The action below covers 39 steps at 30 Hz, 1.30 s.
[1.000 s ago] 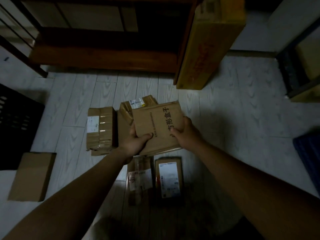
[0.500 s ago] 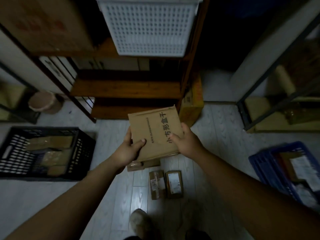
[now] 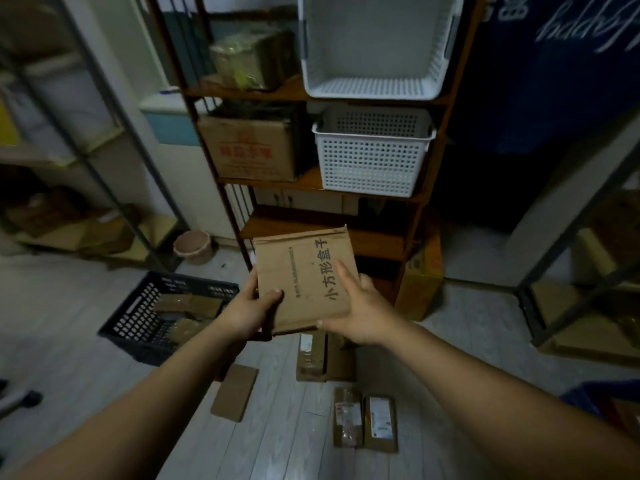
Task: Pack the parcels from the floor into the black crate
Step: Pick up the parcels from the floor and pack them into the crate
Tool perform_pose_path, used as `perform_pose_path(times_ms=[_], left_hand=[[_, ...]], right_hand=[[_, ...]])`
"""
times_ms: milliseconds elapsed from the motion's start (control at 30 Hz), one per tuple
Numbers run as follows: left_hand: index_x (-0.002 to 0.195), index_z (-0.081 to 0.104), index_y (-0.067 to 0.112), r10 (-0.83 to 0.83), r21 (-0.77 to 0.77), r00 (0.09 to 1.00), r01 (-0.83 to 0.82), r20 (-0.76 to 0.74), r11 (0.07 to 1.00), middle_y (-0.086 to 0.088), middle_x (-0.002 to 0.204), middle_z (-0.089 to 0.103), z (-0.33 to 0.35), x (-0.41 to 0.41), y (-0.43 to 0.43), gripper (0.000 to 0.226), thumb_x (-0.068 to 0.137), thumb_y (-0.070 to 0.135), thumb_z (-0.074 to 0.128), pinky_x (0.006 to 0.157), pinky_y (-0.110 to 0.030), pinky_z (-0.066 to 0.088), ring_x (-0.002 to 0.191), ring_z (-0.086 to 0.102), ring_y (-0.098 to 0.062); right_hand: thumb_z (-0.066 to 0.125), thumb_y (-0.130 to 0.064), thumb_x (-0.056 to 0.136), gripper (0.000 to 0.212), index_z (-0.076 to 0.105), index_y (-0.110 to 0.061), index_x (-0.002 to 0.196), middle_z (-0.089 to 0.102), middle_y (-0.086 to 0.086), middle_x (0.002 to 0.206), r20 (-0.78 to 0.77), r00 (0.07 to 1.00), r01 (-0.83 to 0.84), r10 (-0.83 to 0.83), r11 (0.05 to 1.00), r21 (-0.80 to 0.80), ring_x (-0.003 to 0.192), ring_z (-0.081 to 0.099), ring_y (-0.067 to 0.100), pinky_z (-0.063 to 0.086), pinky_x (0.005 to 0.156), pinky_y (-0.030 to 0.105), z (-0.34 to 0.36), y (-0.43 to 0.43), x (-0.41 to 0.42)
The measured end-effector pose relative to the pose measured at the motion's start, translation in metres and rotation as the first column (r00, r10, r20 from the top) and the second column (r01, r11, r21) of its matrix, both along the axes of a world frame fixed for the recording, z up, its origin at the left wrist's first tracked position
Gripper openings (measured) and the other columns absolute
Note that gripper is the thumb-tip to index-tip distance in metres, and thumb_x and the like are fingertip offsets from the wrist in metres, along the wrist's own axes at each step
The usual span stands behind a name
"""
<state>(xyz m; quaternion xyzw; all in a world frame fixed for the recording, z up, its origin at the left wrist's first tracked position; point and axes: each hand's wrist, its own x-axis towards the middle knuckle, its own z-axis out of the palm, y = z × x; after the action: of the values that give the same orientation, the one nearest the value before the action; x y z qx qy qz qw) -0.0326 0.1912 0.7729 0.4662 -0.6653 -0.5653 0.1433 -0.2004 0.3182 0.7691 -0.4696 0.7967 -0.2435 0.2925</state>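
I hold a flat brown cardboard parcel (image 3: 304,271) with black printed characters in front of me, at chest height. My left hand (image 3: 249,306) grips its left edge, thumb on top. My right hand (image 3: 360,306) holds its lower right corner, fingers lying on the face. The black crate (image 3: 138,317) stands on the floor to the lower left of the parcel, with several brown parcels inside. More parcels lie on the floor below my hands: a flat one (image 3: 235,391), a taped pair (image 3: 325,355), and two labelled ones (image 3: 365,422).
A wooden shelf unit (image 3: 322,230) stands straight ahead with white baskets (image 3: 372,157) and a cardboard box (image 3: 252,150). A metal rack (image 3: 104,98) is on the left, another rack (image 3: 588,220) on the right. A blue crate corner (image 3: 609,403) shows at lower right. A pink bucket (image 3: 194,245) sits by the wall.
My view has risen and turned left as I stood up with the parcel. The parcel came up from the floor pile, and the black crate now shows closer to centre left.
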Motion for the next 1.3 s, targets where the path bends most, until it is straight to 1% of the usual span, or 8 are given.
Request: perform_pose_path(times_ms=[167,300,467,700,867,967,1100,1300], left_hand=[[0.145,0.014,0.043,-0.025,-0.115,1.000,0.025,0.003,0.993,0.005,0.117,0.052,0.038,0.053,-0.007,0.066,0.094,0.026,0.052,0.081,-0.033,0.050,0.098,0.055,-0.014],[0.145,0.007,0.047,-0.018,-0.163,0.999,0.024,0.037,0.986,0.001,0.118,0.056,0.061,0.113,-0.036,0.079,0.090,0.027,0.060,0.079,-0.041,0.056,0.097,0.061,-0.019],[0.148,0.007,0.041,-0.055,-0.203,0.998,0.060,0.031,0.977,-0.001,0.137,0.047,0.082,0.209,-0.096,0.092,0.084,0.018,0.067,0.099,-0.043,0.048,0.117,0.054,-0.021],[0.149,0.003,0.032,-0.097,-0.304,0.995,0.104,0.037,0.947,0.015,0.118,0.038,0.111,0.304,-0.168,0.094,0.084,0.015,0.069,0.097,-0.027,0.037,0.116,0.039,-0.006],[0.149,0.001,0.034,-0.114,-0.322,0.992,0.128,0.061,0.938,0.016,0.123,0.037,0.110,0.327,-0.220,0.090,0.087,0.018,0.064,0.103,-0.033,0.037,0.114,0.037,-0.004],[0.149,-0.001,0.036,-0.101,-0.310,0.992,0.118,0.072,0.943,0.008,0.142,0.038,0.099,0.331,-0.251,0.090,0.088,0.021,0.064,0.106,-0.036,0.036,0.116,0.036,-0.005],[0.149,-0.002,0.034,-0.059,-0.292,0.992,0.090,0.112,0.952,0.001,0.149,0.035,0.083,0.325,-0.295,0.088,0.089,0.020,0.061,0.103,-0.034,0.038,0.124,0.042,-0.013],[0.150,0.000,0.035,0.044,-0.240,0.978,0.006,0.202,0.971,0.001,0.152,0.031,0.069,0.314,-0.374,0.082,0.092,0.019,0.057,0.095,-0.034,0.043,0.112,0.050,-0.017]], right_hand=[[0.075,-0.051,0.072,0.120,-0.025,-0.054,0.138,0.015,-0.002,0.145,-0.059,0.994,-0.087,0.086,0.996,-0.010,0.131,0.034,0.023,0.038,0.109,0.043,0.021,-0.014,0.048],[0.068,-0.051,0.079,0.108,-0.020,-0.052,0.142,0.020,-0.002,0.142,-0.090,0.992,-0.094,0.089,0.994,-0.060,0.128,0.037,0.022,0.038,0.108,0.043,0.038,-0.051,0.098],[0.063,-0.048,0.086,0.099,-0.018,-0.051,0.143,0.020,-0.001,0.142,-0.082,0.986,-0.155,0.148,0.984,-0.086,0.124,0.040,0.020,0.039,0.105,0.037,0.050,-0.120,0.181],[0.056,-0.053,0.088,0.096,-0.018,-0.042,0.147,0.021,0.003,0.141,-0.147,0.982,-0.134,0.116,0.984,-0.117,0.121,0.042,0.022,0.041,0.103,0.039,0.058,-0.209,0.283],[0.053,-0.055,0.089,0.093,-0.016,-0.040,0.148,0.026,0.004,0.140,-0.168,0.982,-0.107,0.086,0.987,-0.118,0.121,0.043,0.022,0.043,0.101,0.040,0.061,-0.256,0.306],[0.053,-0.055,0.089,0.092,-0.015,-0.039,0.149,0.027,0.004,0.141,-0.167,0.982,-0.106,0.091,0.991,-0.086,0.121,0.044,0.022,0.043,0.101,0.039,0.055,-0.287,0.310],[0.053,-0.054,0.089,0.091,-0.012,-0.037,0.150,0.026,0.004,0.143,-0.172,0.979,-0.124,0.113,0.991,-0.058,0.125,0.042,0.022,0.041,0.104,0.040,0.039,-0.337,0.303],[0.054,-0.054,0.090,0.091,-0.013,-0.036,0.150,0.023,0.006,0.147,-0.129,0.973,-0.198,0.192,0.980,-0.036,0.128,0.038,0.024,0.039,0.106,0.040,0.020,-0.426,0.290]])
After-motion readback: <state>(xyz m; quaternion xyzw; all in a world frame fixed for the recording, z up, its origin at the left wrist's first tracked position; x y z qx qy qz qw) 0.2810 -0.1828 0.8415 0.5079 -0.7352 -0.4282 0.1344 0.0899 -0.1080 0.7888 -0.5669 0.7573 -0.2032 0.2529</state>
